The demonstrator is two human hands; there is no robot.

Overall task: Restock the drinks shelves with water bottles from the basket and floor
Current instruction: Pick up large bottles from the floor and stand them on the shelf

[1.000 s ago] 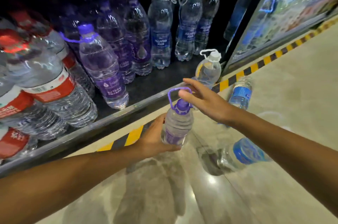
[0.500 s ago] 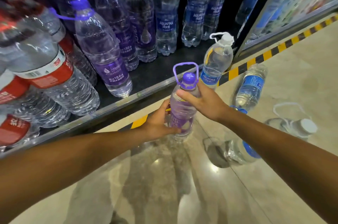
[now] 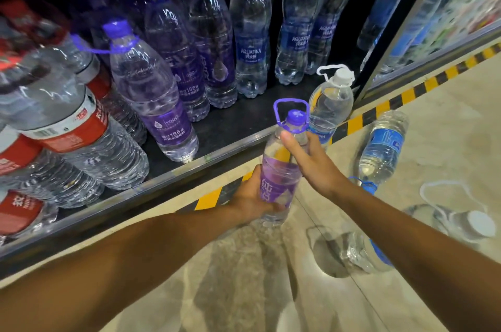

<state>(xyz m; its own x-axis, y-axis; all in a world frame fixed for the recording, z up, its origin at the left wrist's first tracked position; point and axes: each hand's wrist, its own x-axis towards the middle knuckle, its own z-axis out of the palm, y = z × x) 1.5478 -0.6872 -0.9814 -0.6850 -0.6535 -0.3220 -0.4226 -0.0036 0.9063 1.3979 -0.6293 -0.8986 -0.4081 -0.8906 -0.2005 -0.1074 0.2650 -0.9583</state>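
A dark low shelf (image 3: 230, 125) runs along the glossy beige floor (image 3: 244, 291), lined with upright water bottles. In front of its edge you hold a clear purple-labelled bottle with a purple cap (image 3: 282, 169) upright: your left hand (image 3: 250, 200) wraps its lower body, your right hand (image 3: 311, 161) grips its shoulder. A white-capped bottle (image 3: 330, 104) stands just behind; a blue-labelled bottle (image 3: 385, 147) lies on the floor nearby.

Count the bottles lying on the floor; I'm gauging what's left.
3: a blue-label bottle near the striped tape, a second bottle partly behind the right forearm, a white-capped bottle far right. Others may be out of view.
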